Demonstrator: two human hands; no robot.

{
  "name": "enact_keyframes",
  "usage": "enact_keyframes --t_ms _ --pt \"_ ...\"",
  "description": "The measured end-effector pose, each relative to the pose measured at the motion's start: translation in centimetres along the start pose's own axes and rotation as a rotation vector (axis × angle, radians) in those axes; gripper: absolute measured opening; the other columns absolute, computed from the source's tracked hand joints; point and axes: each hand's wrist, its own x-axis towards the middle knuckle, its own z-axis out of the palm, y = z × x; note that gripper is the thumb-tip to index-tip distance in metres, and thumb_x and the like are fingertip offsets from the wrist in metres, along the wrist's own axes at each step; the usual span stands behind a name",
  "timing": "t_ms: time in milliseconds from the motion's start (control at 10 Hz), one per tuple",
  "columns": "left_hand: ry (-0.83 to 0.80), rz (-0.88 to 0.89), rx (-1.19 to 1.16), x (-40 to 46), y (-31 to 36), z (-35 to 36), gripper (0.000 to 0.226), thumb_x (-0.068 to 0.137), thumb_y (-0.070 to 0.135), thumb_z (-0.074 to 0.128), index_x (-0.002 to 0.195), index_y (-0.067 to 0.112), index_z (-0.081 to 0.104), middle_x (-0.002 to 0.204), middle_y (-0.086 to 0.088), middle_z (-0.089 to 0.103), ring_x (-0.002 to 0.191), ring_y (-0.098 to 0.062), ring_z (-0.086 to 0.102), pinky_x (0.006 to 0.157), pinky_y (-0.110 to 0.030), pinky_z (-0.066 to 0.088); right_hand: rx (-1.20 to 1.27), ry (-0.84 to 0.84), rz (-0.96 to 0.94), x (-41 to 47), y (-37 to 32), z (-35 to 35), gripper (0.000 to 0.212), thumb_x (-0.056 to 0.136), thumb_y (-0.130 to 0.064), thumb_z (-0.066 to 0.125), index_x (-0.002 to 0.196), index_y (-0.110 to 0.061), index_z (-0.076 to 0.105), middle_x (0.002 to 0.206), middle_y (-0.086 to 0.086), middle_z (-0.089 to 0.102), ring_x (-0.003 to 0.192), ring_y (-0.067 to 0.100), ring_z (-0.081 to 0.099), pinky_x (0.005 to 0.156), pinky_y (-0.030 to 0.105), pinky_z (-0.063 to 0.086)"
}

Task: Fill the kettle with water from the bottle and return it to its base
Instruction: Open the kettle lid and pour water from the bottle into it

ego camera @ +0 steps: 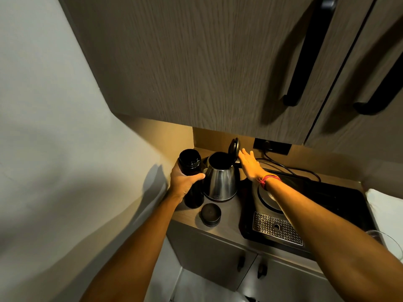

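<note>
A steel kettle (pixel 221 182) stands on the wooden counter (pixel 229 214), off its base, its black lid (pixel 234 147) hinged upright. My right hand (pixel 249 165) hovers flat with fingers spread just right of the lid, above the kettle's handle, holding nothing. My left hand (pixel 185 180) is wrapped around a tall black bottle (pixel 191 168) that stands upright left of the kettle, its mouth uncapped. The bottle's black cap (pixel 210 215) lies on the counter in front of the kettle. The round kettle base (pixel 267 198) sits on a black tray to the right, partly under my right forearm.
The black tray (pixel 340 208) carries a perforated metal drip grate (pixel 277 227). A power cord (pixel 290 168) runs to a wall socket (pixel 272 147). Overhead cabinets with black handles (pixel 305 57) hang low. A wall closes in on the left; a glass rim (pixel 390 243) shows at the right edge.
</note>
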Motion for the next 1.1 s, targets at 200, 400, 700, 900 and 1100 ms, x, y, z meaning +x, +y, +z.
enact_keyframes --t_ms 200,400,700,900,1100 --pt "0.039 0.020 0.168 0.2 1.1 0.8 0.071 0.059 0.011 0.092 0.122 0.018 0.061 0.108 0.007 0.068 0.099 -0.010 0.062 0.079 -0.012 0.046 0.139 -0.063 0.140 -1.5 -1.2 -1.1 0.051 0.101 -0.011 0.032 0.148 0.005 0.023 0.160 0.026 0.013 0.149 0.042 0.010 0.123 0.055 0.008" --pt "-0.004 0.017 0.468 1.2 1.8 1.4 0.062 0.060 0.025 0.089 0.114 0.019 0.058 0.110 -0.003 0.071 0.096 -0.023 0.066 0.079 -0.029 0.051 0.206 -0.032 0.017 0.2 0.5 -0.1 0.065 0.096 -0.005 0.037 0.155 -0.009 0.010 0.159 0.020 0.025 0.151 0.039 0.006 0.121 0.059 0.001" --pt "-0.075 0.044 0.955 2.5 4.0 2.2 0.077 0.060 0.047 0.086 0.120 0.014 0.051 0.115 -0.012 0.067 0.104 -0.034 0.066 0.078 -0.045 0.058 0.155 0.001 -0.021 1.2 1.4 1.1 0.071 0.092 -0.005 0.041 0.155 -0.008 0.007 0.154 0.020 0.036 0.150 0.042 0.007 0.119 0.062 0.003" --pt "-0.122 0.065 1.118 3.1 5.0 2.3 0.078 0.062 0.048 0.084 0.122 0.012 0.050 0.115 -0.012 0.066 0.105 -0.034 0.065 0.078 -0.042 0.055 0.060 -0.017 -0.049 1.4 1.7 1.2 0.071 0.094 -0.011 0.040 0.155 -0.013 0.004 0.156 0.018 0.033 0.150 0.043 0.004 0.120 0.064 0.005" --pt "-0.122 0.087 1.177 3.3 5.9 2.2 0.077 0.060 0.046 0.082 0.121 0.012 0.050 0.114 -0.012 0.066 0.105 -0.035 0.065 0.079 -0.042 0.055 0.043 0.009 -0.073 1.5 1.7 1.4 0.069 0.094 -0.006 0.037 0.155 -0.009 0.004 0.154 0.020 0.036 0.150 0.042 0.005 0.120 0.063 0.002"
